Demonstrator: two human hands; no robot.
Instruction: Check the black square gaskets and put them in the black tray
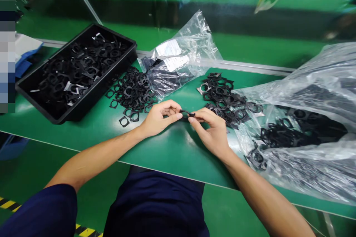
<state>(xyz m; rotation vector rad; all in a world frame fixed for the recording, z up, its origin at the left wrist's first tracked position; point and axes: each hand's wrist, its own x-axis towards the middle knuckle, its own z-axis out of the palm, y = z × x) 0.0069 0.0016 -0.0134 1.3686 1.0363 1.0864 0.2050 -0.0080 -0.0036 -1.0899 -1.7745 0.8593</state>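
Note:
Between my two hands is a small black plastic ring part (185, 114), held just above the green tabletop (167, 152). My left hand (161, 117) pinches its left end between thumb and fingers. On the other end, my right hand (211, 129) is closed in a similar pinch. Whether it is one piece or two pressed together, I cannot tell. Left of my left hand lies a pile of black square-edged rings (133, 89), a few of them loose at the front. Beyond my right hand spreads a second heap of black frame parts (222, 96).
A black bin (91, 100) at the left holds many black parts with some white pieces. Behind the ring pile lies a clear plastic bag (191, 50) with white labels. A large clear bag (311, 92) of black parts covers the right side. A metal rail (250, 67) runs along the back.

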